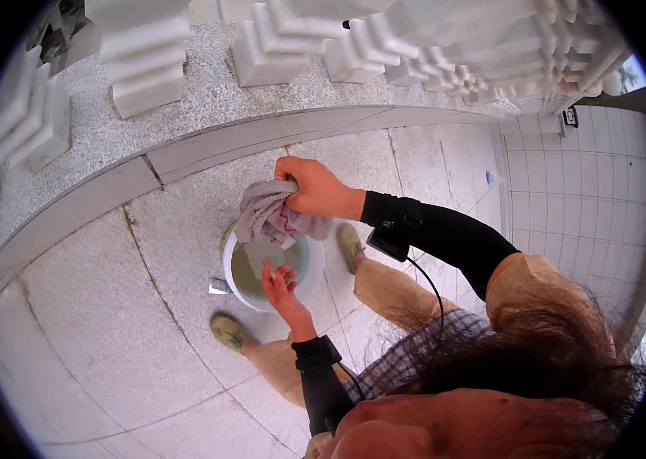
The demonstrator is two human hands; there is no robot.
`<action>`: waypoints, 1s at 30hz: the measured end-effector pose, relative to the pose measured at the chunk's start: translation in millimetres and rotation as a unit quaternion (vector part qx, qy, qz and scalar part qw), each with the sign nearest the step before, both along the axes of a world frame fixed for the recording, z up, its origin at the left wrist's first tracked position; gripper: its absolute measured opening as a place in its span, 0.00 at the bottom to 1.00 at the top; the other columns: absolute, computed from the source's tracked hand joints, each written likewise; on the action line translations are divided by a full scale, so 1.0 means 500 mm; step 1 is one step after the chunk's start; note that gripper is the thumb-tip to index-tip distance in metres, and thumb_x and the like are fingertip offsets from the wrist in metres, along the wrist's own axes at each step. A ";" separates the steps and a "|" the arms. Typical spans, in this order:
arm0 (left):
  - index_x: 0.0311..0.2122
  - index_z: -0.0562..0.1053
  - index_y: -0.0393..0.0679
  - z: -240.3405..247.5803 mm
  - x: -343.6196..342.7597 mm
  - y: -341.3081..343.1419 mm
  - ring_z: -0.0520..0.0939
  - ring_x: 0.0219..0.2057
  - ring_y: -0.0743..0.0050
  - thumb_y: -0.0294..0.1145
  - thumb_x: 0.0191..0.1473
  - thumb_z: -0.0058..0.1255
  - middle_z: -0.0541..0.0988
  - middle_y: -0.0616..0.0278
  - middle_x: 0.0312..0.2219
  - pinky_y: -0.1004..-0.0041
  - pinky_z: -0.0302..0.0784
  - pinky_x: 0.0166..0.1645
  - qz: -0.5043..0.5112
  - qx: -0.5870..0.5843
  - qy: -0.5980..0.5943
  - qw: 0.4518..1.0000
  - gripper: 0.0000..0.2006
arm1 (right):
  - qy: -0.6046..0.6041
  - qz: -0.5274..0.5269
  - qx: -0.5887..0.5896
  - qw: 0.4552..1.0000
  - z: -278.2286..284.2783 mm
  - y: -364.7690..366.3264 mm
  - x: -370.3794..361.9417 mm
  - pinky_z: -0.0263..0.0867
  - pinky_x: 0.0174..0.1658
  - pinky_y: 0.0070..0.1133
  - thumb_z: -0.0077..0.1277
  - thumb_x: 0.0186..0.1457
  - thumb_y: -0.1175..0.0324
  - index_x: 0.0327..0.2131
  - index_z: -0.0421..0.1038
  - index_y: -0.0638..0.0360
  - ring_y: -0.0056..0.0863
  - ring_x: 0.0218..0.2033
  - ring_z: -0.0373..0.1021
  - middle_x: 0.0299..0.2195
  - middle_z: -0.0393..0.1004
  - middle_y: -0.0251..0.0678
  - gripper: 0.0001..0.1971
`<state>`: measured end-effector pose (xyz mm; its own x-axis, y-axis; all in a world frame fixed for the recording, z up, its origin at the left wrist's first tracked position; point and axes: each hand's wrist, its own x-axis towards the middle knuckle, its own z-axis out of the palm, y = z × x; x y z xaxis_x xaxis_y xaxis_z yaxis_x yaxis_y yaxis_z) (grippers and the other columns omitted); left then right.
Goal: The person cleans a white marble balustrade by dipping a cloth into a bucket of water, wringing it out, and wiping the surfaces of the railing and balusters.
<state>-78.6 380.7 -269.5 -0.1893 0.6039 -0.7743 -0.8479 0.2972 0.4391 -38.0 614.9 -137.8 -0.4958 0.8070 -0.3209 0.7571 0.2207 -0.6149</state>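
Note:
Bunched in my right hand (315, 187) is a greyish-pink cloth (266, 210) with a reddish pattern, its folds hanging down over the far rim of a white bucket (314, 268). The fingers are wrapped tightly round the gathered top of the cloth. Murky greenish water (250, 275) partly fills the bucket. My left hand (283, 291) hovers over the bucket's near side, palm up, fingers apart and lightly curled, with nothing in it. A small gap separates its fingertips from the hanging cloth.
The bucket stands on pale stone floor slabs (178, 306) between my two shoes (231, 333). Beyond it, a low stone kerb (208, 145) carries a row of white carved balusters (147, 69). A tiled wall (583, 183) closes off the right. Cables run from bands on both forearms.

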 end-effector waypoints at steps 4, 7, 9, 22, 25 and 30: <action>0.62 0.56 0.49 0.039 0.002 0.022 0.73 0.48 0.62 0.53 0.61 0.41 0.66 0.58 0.54 0.66 0.62 0.57 0.185 0.049 -0.184 0.964 0.29 | 0.022 0.091 -0.074 0.993 0.020 -0.116 0.013 0.64 0.35 0.33 0.54 0.35 0.74 0.31 0.63 0.61 0.48 0.35 0.67 0.30 0.67 0.44 0.16; 0.61 0.56 0.44 0.033 -0.005 0.026 0.70 0.54 0.48 0.52 0.61 0.39 0.62 0.55 0.58 0.57 0.57 0.62 0.249 0.071 -0.304 0.917 0.29 | 0.047 0.186 -0.104 0.976 -0.012 -0.191 0.065 0.66 0.35 0.31 0.55 0.42 0.70 0.34 0.67 0.58 0.44 0.34 0.69 0.31 0.69 0.41 0.12; 0.61 0.58 0.44 -0.047 -0.003 -0.043 0.69 0.55 0.53 0.52 0.60 0.41 0.65 0.56 0.56 0.58 0.60 0.61 0.179 0.023 -0.185 0.966 0.30 | 0.042 0.205 -0.184 0.961 -0.029 -0.181 0.078 0.66 0.36 0.30 0.54 0.46 0.68 0.35 0.70 0.56 0.41 0.34 0.71 0.31 0.71 0.40 0.11; 0.58 0.62 0.41 -0.052 0.035 -0.048 0.72 0.52 0.66 0.40 0.61 0.43 0.71 0.60 0.51 0.65 0.67 0.56 0.002 -0.095 -0.074 0.993 0.23 | -0.154 -0.206 -0.041 0.966 -0.694 0.074 0.378 0.68 0.40 0.38 0.46 0.57 0.62 0.52 0.63 0.54 0.51 0.35 0.73 0.30 0.77 0.50 0.19; 0.57 0.63 0.41 -0.057 0.033 -0.052 0.72 0.52 0.66 0.40 0.60 0.44 0.71 0.60 0.51 0.65 0.67 0.57 0.003 -0.112 -0.044 0.993 0.23 | -0.161 -0.280 -0.101 0.941 -0.757 0.035 0.368 0.65 0.44 0.44 0.44 0.56 0.62 0.46 0.67 0.61 0.52 0.41 0.70 0.36 0.75 0.52 0.17; 0.56 0.64 0.42 -0.049 0.034 -0.042 0.72 0.52 0.66 0.37 0.59 0.46 0.72 0.61 0.51 0.66 0.67 0.56 0.031 -0.137 -0.065 0.988 0.21 | -0.316 0.085 0.096 0.940 -0.844 -0.022 0.436 0.67 0.38 0.38 0.43 0.52 0.69 0.33 0.72 0.61 0.47 0.31 0.72 0.27 0.73 0.47 0.09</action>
<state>-61.7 359.9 -294.0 -0.1081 0.3580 -0.9274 -0.9118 0.3361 0.2361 180.0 604.0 -559.5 -0.3825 0.8061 -0.4516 0.9012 0.4333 0.0100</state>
